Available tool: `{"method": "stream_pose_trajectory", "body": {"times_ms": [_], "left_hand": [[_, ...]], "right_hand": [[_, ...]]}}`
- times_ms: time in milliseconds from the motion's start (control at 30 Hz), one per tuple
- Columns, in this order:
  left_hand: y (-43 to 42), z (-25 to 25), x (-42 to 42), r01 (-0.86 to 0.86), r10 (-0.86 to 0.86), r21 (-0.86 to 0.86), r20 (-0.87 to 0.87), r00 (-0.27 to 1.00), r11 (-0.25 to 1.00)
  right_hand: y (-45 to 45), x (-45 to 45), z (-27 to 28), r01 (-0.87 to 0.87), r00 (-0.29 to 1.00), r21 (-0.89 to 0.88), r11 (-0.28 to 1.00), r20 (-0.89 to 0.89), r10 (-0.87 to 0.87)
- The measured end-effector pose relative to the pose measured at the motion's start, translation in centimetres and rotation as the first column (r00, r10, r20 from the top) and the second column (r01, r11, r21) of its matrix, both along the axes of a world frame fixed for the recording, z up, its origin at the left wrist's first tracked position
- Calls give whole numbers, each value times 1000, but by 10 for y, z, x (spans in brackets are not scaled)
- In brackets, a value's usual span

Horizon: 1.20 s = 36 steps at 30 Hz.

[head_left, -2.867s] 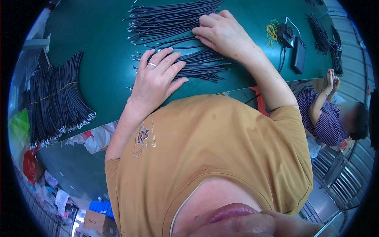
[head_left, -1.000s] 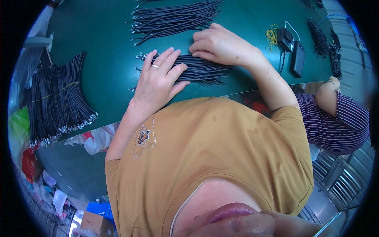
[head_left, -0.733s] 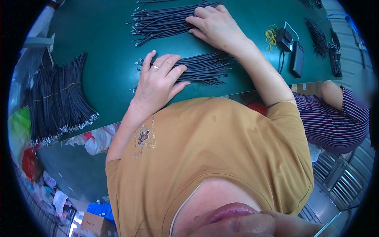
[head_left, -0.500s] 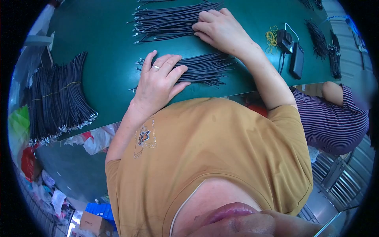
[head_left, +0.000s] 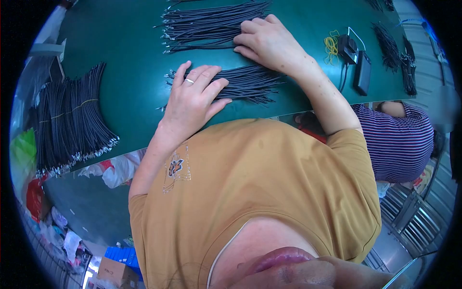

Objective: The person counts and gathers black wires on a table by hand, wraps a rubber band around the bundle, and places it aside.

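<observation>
My left hand (head_left: 192,98), with a ring on one finger, lies palm down and spread over the metal-tipped end of the lower pile of black cables (head_left: 250,84). Farther up, my right hand (head_left: 269,43) has its fingers bent and pinched at the lower right edge of the upper pile of black cables (head_left: 207,24). One cable runs along that edge to its fingertips; the fingertips partly hide its end. Both piles lie sideways on the green table (head_left: 130,58), silvery tips to the left.
Banded black cables (head_left: 72,115) lie at the left table edge. On the right are a yellow cord (head_left: 331,47), a black adapter (head_left: 347,45), a black power bank (head_left: 363,72) and more cable bundles (head_left: 386,45). A co-worker in a striped shirt (head_left: 394,142) is beyond the right edge.
My right hand has come slightly down toward the lower pile, with a cable lying along the upper pile's lower edge. My left hand stays put. The co-worker's body has shifted.
</observation>
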<state>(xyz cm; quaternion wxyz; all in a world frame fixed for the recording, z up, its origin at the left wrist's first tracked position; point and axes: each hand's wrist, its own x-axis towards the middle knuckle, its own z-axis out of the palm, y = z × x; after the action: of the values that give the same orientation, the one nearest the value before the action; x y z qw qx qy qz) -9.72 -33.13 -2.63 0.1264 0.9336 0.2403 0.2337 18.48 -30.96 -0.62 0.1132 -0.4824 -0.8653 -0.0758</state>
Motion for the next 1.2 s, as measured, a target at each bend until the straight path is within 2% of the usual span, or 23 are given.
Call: {"method": "stream_pose_trajectory", "body": {"times_ms": [267, 333, 467, 567, 633, 667, 700, 767, 1000, 1067, 1200], "left_hand": [[0, -3, 0, 4, -4, -21, -8, 1000, 1000], [1, -4, 0, 6, -6, 3, -4, 1000, 1000], [0, 1, 2, -6, 6, 24, 4, 1000, 1000], [0, 0, 2, -21, 21, 41, -11, 1000, 999], [0, -1, 1, -9, 10, 12, -30, 1000, 1000], [0, -1, 1, -7, 7, 13, -29, 1000, 1000], [0, -1, 0, -5, 5, 12, -27, 1000, 1000], [0, -1, 0, -4, 5, 13, -27, 1000, 1000], [0, 0, 0, -3, 3, -6, -15, 1000, 1000], [0, -1, 0, -4, 4, -6, -19, 1000, 1000], [1, -2, 0, 5, -5, -28, -11, 1000, 1000]], "right_hand": [[-7, 1, 4, -79, 997, -96, 992, 2, 80], [-9, 1, 8, -120, 993, -191, 974, -7, 121], [-10, 4, 12, -192, 981, -228, 954, -18, 193], [-5, 10, 10, -268, 962, -236, 934, -113, 248], [2, 12, 11, -155, 972, -168, 974, -201, 120], [7, 13, 6, -54, 982, -62, 997, -186, 42], [10, 13, 2, -52, 982, -60, 997, -185, 40], [14, 12, -6, 67, 994, 71, 995, -87, -61], [5, 13, 0, 44, 998, 8, 999, -50, -44], [2, 17, 1, -12, 999, -36, 999, -37, 10], [-2, 16, -4, -4, 1000, -23, 1000, -14, 4]]}}
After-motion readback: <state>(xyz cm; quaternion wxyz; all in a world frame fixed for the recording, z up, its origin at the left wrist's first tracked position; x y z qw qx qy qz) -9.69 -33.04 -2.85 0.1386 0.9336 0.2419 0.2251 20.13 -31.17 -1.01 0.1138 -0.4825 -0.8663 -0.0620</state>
